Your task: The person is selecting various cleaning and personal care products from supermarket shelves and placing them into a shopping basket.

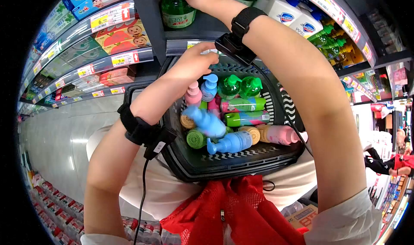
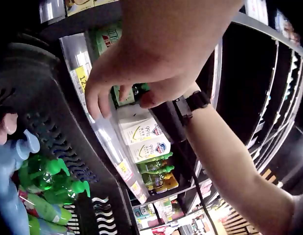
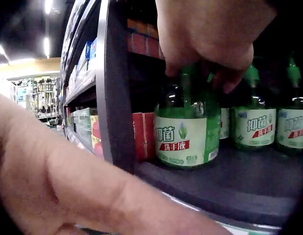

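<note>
My right hand (image 3: 210, 39) grips the top of a green pump bottle of hand soap (image 3: 183, 137), fingers curled round its neck. The bottle stands upright at the front of a dark shelf, beside the upright panel. In the head view that hand reaches in at the top. My left hand (image 1: 200, 59) hangs over the far side of a black basket (image 1: 181, 169), holding nothing, its fingers loosely bent. Below it a blue pump bottle (image 1: 205, 120) looks motion-blurred among the other bottles. Two green pump bottles (image 1: 229, 86) stand at the basket's far side.
Also in the basket are a pink pump bottle (image 1: 282, 134), another blue pump bottle (image 1: 233, 142) and green-and-pink cans (image 1: 246, 118). More green soap bottles (image 3: 254, 122) stand right of the gripped one. White bottles (image 1: 284, 13) share that shelf. Boxed goods (image 1: 123, 36) fill the left shelves.
</note>
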The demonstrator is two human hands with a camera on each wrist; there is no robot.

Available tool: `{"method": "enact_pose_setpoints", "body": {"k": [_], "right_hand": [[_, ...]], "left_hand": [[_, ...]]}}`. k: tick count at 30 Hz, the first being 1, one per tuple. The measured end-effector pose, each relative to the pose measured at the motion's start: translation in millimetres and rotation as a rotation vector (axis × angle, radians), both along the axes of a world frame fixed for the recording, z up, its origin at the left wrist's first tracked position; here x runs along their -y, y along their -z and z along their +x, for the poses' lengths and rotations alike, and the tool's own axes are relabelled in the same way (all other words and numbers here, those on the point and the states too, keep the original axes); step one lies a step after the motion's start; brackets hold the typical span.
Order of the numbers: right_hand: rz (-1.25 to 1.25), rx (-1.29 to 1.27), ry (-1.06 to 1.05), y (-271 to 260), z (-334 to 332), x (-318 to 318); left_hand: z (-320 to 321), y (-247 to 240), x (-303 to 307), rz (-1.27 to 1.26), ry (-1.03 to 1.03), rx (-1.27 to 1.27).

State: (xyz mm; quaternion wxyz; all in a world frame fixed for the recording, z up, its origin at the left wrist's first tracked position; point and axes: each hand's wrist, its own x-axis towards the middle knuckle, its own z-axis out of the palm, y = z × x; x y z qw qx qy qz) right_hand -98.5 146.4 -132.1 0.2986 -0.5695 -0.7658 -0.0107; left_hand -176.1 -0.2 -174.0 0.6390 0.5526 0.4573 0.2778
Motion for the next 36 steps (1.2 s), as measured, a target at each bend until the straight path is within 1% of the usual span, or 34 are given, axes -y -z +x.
{"method": "enact_pose_setpoints", "body": {"k": [2, 4, 5, 7, 8, 9, 11, 12, 13, 15, 17, 19, 20, 21, 23, 24, 25, 27, 29, 31, 32, 33, 35, 36], "right_hand": [[0.041, -0.002, 0.039, -2, 2, 10], [-0.045, -0.093, -0.013, -14, 12, 32], [-0.045, -0.092, -0.01, -13, 18, 34], [0.18, -0.112, -0.072, -11, 28, 38], [0.314, -0.156, -0.094, -10, 32, 40], [0.318, -0.155, -0.089, -11, 37, 42], [0.377, -0.171, -0.144, -24, 46, 62], [0.231, -0.188, -0.126, -36, 53, 75], [0.233, -0.187, -0.12, -44, 58, 87], [0.224, -0.307, -0.206, -54, 66, 104], [0.274, -0.284, -0.187, -60, 74, 121], [0.154, -0.261, -0.206, -65, 83, 141], [0.176, -0.098, -0.109, -63, 86, 149], [0.086, -0.109, -0.174, -50, 99, 157], [0.145, 0.021, -0.178, -38, 106, 167], [0.258, 0.028, -0.257, -27, 109, 167], [0.276, 0.003, -0.293, -21, 107, 173], [0.269, -0.075, -0.351, -13, 104, 180], [0.229, -0.077, -0.354, -14, 97, 186], [0.124, -0.079, -0.311, -16, 93, 189], [0.136, -0.1, -0.324, -13, 91, 186], [0.136, -0.099, -0.329, -10, 90, 185], [0.148, -0.135, -0.413, -5, 85, 182], [0.136, -0.126, -0.443, -3, 82, 183]], "left_hand": [[-2, 0, 3, 0.02, -0.008, -0.026], [-4, 6, 0, 0.092, 0.181, -0.144], [-5, 12, 0, 0.092, 0.185, -0.143], [-4, 21, 2, 0.27, 0.356, -0.199], [-4, 21, 3, 0.29, 0.42, -0.242], [-4, 21, 3, 0.294, 0.425, -0.242], [-5, 24, 5, 0.274, 0.466, -0.27], [-6, 24, 5, 0.299, 0.465, -0.28], [-7, 24, 5, 0.301, 0.471, -0.278], [-8, 24, 5, 0.25, 0.452, -0.273], [-8, 19, 8, 0.298, 0.485, -0.311], [-5, 18, 16, 0.42, 0.308, -0.226], [-4, 7, 18, 0.301, 0.247, -0.187], [-2, 8, 18, 0.305, 0.246, -0.182], [1, 12, 17, 0.487, 0.018, -0.134], [2, 11, 16, 0.672, -0.053, -0.247], [3, 5, 20, 0.674, -0.052, -0.247], [9, -11, 32, 0.83, 0.08, -0.1], [11, -16, 36, 0.864, 0.04, -0.13], [7, -24, 41, 0.858, 0.013, -0.278], [7, -19, 36, 0.921, -0.018, -0.264], [5, -19, 31, 0.921, -0.023, -0.265], [-1, -20, 22, 0.601, 0.123, -0.11], [-5, -19, 19, 0.637, 0.163, -0.11]]}}
